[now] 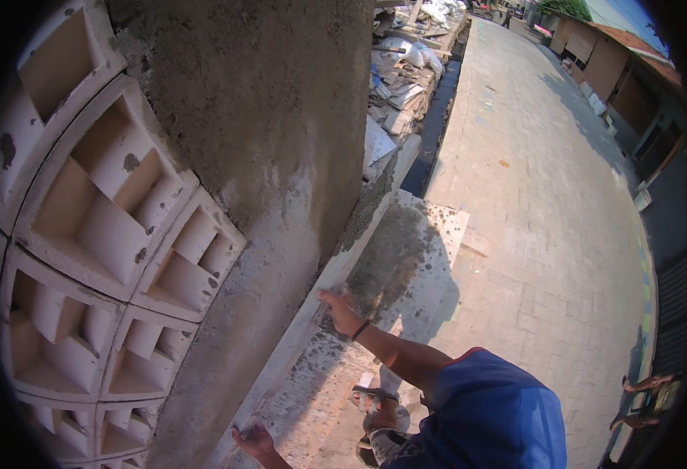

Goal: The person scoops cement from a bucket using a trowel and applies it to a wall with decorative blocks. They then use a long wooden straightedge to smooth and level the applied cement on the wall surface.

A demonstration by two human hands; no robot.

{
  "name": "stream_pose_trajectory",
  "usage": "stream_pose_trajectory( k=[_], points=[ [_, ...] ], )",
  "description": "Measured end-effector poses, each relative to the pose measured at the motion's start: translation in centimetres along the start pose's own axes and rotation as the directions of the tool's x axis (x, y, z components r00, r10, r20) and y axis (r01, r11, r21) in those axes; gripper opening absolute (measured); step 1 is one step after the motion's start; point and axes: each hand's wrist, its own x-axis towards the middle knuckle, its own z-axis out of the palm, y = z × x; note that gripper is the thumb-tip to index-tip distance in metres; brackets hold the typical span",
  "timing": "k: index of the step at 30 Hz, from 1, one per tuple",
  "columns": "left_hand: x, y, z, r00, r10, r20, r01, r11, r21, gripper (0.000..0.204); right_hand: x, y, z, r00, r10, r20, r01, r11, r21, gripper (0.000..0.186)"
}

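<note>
A long pale board (292, 336) lies slanted along the edge of the grey plastered wall (269, 211), its far end reaching past the wall. Wet grey mortar (371, 207) coats part of its upper length. My right hand (343, 311), with a dark band at the wrist, grips the board's near edge around mid-length, thumb on top. Closer to me on the left, my left hand (256, 440) holds the same edge lower down. The fingers of both hands are partly hidden by the board.
Patterned pale vent blocks (97, 219) fill the left. Mortar splatters a flat sheet (390, 258) underfoot, beside my sandalled foot (378, 399). A narrow ditch (435, 117) borders a rubble heap (406, 70). The paved lane (531, 172) runs along the right.
</note>
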Motion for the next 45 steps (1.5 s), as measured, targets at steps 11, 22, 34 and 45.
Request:
stream_pose_trajectory(
  k=[11, 22, 34, 45],
  points=[
    [-0.2, -10.3, -7.7, 0.651, -0.102, -0.752, 0.469, 0.834, 0.292, 0.046, 6.5, 13.0, -17.7, 0.792, -0.290, -0.537, -0.247, 0.653, -0.716, 0.088],
    [-3.6, -16.1, -1.9, 0.877, -0.114, -0.466, 0.131, 0.991, 0.004, 0.066, 8.3, 2.0, -19.3, 0.942, 0.153, -0.300, -0.172, 0.984, -0.037, 0.062],
    [1.8, -11.5, -10.2, 0.925, 0.376, 0.060, -0.346, 0.763, 0.547, 0.078, 9.0, -4.2, -21.0, 0.996, -0.002, -0.084, 0.005, 0.999, 0.043, 0.043],
    [0.0, -12.1, -12.4, 0.935, 0.279, 0.218, -0.348, 0.615, 0.708, 0.065, 6.1, -1.7, -18.6, 0.956, 0.107, -0.272, -0.149, 0.979, -0.139, 0.074]
  ],
)
